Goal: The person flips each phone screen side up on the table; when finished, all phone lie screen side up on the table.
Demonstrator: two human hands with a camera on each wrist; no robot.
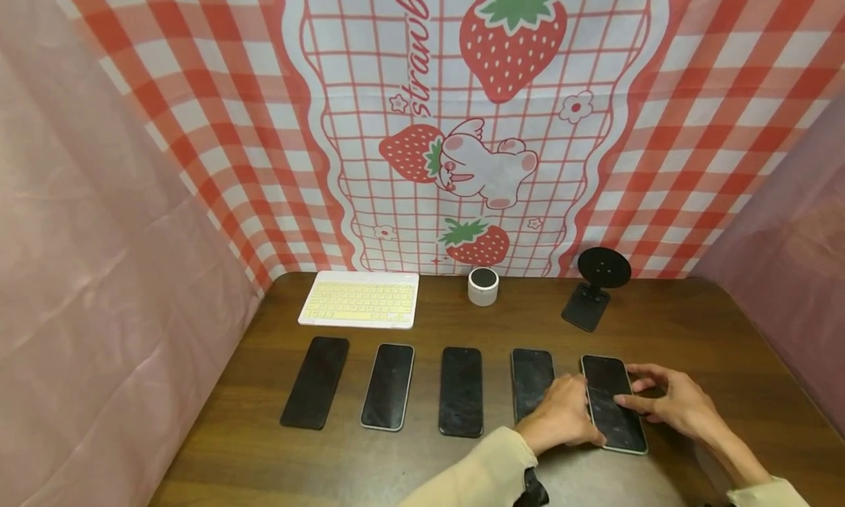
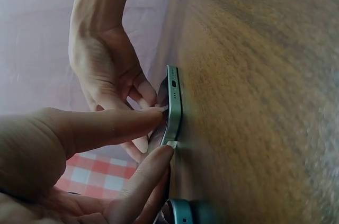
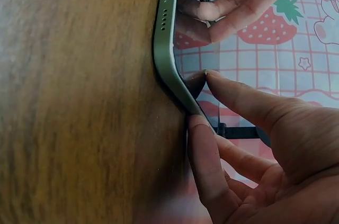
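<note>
Both hands are at the rightmost smartphone, a dark-screened phone with a pale green rim, lying face up on the brown table. From its left side my left hand holds it, thumb near the bottom corner and fingertips along the edge. My right hand pinches the right side, its thumb over the screen and its fingers at the rim. In the right wrist view the phone's lower edge shows a charging port. A second phone lies partly behind my left hand.
Three more phones lie to the left in the row: a middle one, a silver-rimmed one and a black one. Behind stand a white keyboard, a small round speaker and a black phone stand. Checked cloth hangs behind.
</note>
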